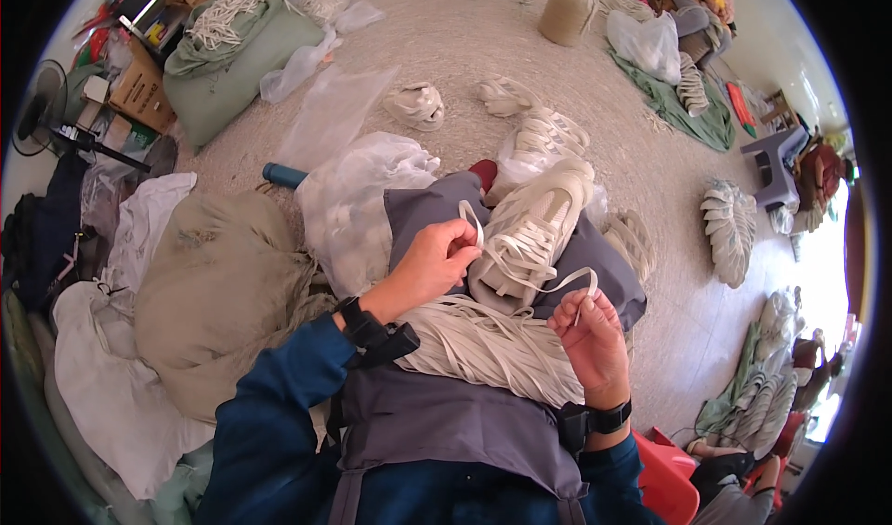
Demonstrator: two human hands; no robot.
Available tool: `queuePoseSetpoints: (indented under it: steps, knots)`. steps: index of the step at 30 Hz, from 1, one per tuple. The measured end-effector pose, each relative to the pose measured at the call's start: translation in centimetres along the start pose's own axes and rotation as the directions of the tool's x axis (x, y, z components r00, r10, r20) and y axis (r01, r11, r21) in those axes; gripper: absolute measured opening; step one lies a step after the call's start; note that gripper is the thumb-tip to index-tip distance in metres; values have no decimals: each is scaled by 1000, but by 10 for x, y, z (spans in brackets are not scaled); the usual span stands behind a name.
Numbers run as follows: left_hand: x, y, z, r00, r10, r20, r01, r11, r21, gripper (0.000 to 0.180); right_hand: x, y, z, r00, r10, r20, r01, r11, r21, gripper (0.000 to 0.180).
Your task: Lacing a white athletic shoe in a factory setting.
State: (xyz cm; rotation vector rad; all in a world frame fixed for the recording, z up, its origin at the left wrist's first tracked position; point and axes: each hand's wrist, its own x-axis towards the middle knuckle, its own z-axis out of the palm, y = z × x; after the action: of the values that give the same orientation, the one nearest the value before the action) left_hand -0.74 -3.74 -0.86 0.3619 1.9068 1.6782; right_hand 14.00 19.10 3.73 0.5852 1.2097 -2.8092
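Observation:
A cream sneaker [537,218] lies across my lap, its toe pointing away and its opening toward me. Its laces run crosswise through the upper part. My left hand [434,263], closed in a pinch, holds one end of a shoelace [471,218] left of the shoe. On the right, my right hand [592,334] pinches the other lace end [581,276], which loops over from the shoe. Below the sneaker a thick bundle of loose cream laces [483,344] rests on my grey apron [455,413].
More cream shoes [548,135] sit on the floor just ahead, beside plastic bags [358,200]. Large sacks [218,274] stand at my left. A string of shoes [728,232] and a grey stool [776,163] are at right. A red chair [664,479] and other people are nearby.

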Motion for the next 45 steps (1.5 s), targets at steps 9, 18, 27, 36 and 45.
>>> queuePoseSetpoints:
  steps: [9,18,27,36,45]
  knots:
    - [4,-7,7,996,13,-85,-19,997,-71,9,6,10,-9,1000,-24,14,26,995,-94,7]
    - [-1,-7,7,997,-49,-52,42,990,-136,8,13,6,-24,984,-156,-91,114,927,-356,12]
    - [2,-1,5,999,11,-42,-13,999,-48,9,17,-15,-30,970,-215,-115,152,902,-405,10]
    - [-3,0,17,878,474,-66,-392,791,470,9,18,-9,-22,945,-274,-178,139,831,-539,8]
    - [-16,13,28,881,436,183,-354,353,866,19,25,22,-32,925,-346,160,322,485,-813,7]
